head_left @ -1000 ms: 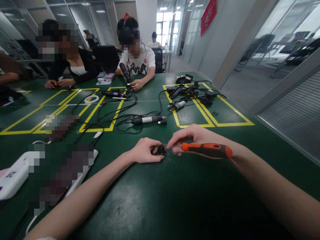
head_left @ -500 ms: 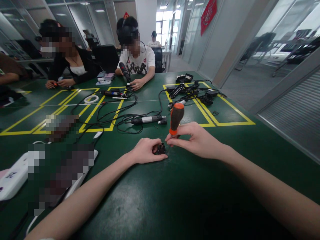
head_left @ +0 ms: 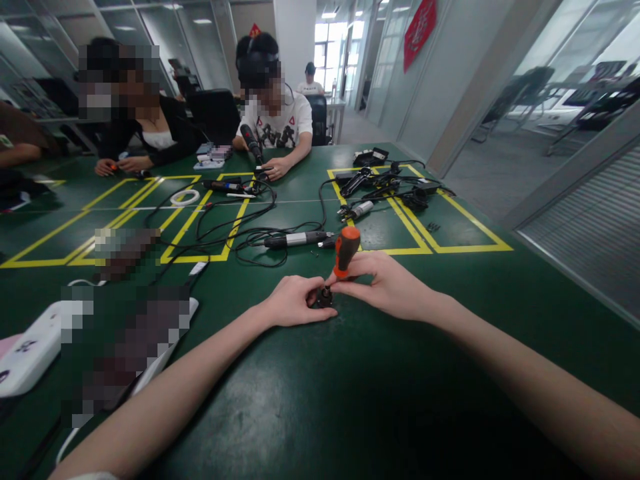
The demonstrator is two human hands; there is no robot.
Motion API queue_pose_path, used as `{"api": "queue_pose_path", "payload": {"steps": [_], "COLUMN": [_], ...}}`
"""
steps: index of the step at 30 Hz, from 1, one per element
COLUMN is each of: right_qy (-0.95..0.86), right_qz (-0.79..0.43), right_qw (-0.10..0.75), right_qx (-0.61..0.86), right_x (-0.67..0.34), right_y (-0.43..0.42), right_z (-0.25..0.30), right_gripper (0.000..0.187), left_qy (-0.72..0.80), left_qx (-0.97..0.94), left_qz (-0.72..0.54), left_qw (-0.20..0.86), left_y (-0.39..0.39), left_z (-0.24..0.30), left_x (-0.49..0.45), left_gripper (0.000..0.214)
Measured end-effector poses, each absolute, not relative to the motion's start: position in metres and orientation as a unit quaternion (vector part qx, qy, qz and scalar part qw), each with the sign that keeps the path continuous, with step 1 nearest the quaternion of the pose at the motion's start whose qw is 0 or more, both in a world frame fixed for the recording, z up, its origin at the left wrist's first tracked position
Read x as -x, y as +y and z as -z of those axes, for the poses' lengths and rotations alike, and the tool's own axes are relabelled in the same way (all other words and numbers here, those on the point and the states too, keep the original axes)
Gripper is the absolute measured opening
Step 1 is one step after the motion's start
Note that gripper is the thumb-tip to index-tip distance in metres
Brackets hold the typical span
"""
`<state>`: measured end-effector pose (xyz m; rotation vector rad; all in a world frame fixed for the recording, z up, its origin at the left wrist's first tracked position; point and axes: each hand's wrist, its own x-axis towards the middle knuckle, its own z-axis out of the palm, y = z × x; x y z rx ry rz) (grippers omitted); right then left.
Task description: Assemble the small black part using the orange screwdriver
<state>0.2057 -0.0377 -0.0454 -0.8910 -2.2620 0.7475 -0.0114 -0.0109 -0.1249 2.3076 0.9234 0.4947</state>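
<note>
My left hand (head_left: 297, 301) rests on the green table, thumb and fingers closed around a small dark round part (head_left: 325, 300). Just to the right, my right hand (head_left: 385, 283) pinches a screwdriver (head_left: 346, 252) low on its orange and dark handle. The screwdriver stands nearly upright and leans a little to the right at the top. Its lower end is at the top of the dark part; whether the tip sits inside it I cannot tell. The underside of the part is hidden by my left fingers.
Beyond my hands lies a black and silver corded power screwdriver (head_left: 297, 240), with tiny pieces beside it. More tools and cables (head_left: 385, 183) are heaped at the back right. A white power strip (head_left: 35, 347) stands at left. Two people (head_left: 275, 100) work across the yellow-taped table (head_left: 500, 300).
My right hand has moved left and down with the screwdriver, bringing its lower end onto the dark part. My left hand has kept its hold.
</note>
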Motion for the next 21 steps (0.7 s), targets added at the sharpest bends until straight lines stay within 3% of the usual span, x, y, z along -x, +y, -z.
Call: {"api": "queue_pose_path", "payload": {"steps": [10,16,21], "right_qy": [-0.802,-0.78,-0.78], "right_qz": [-0.385,-0.363,-0.378], "right_qw": [0.259,0.317,0.31], "right_qx": [0.376,0.399,0.39], "right_x": [-0.204,-0.208,-0.206], "right_y": [-0.042,-0.042,-0.041], "right_z": [0.049,0.037,0.041], "right_gripper": [0.012,0.007,0.006], "left_qy": [0.347,0.352,0.357], "left_qx": [-0.821,-0.828,-0.828], "left_qz": [-0.202,-0.196,-0.19], "left_qw": [0.406,0.39,0.387], "left_y": [-0.01,-0.01,-0.01], "left_z": [0.121,0.121,0.12], "left_x": [0.013,0.013,0.013], "left_gripper": [0.035,0.037,0.036]}}
